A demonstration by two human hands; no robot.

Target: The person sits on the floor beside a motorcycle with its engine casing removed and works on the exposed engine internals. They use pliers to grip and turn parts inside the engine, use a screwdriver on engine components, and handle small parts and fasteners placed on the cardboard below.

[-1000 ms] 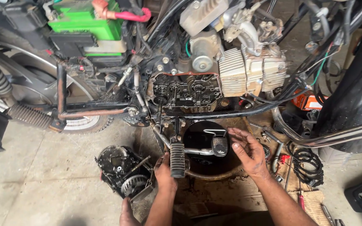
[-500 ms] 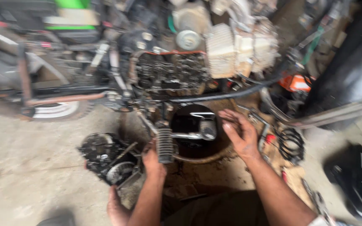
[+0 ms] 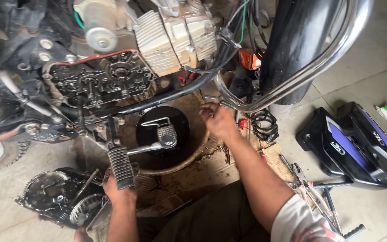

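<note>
Under the open motorcycle engine [image 3: 99,80] we see both of our hands at work on the floor. Our left hand [image 3: 121,190] wraps its fingers around the lower end of the ribbed rubber footrest [image 3: 121,166], thumb and fingers closed about it. Just beyond those fingers, the brake pedal [image 3: 164,134] hangs over a round black drain pan [image 3: 151,148]. To the left of the left hand lies the removed clutch cover with its gears [image 3: 61,201] on the concrete. Our right hand [image 3: 219,120] reaches forward with its fingertips drawn together near a small metal part at the chrome exhaust pipe [image 3: 301,76]; whether they actually pinch it we cannot tell. Just right of these fingers sits a coiled black spring [image 3: 263,125], and farther right a black and blue side panel [image 3: 350,148] lies on the floor
</note>
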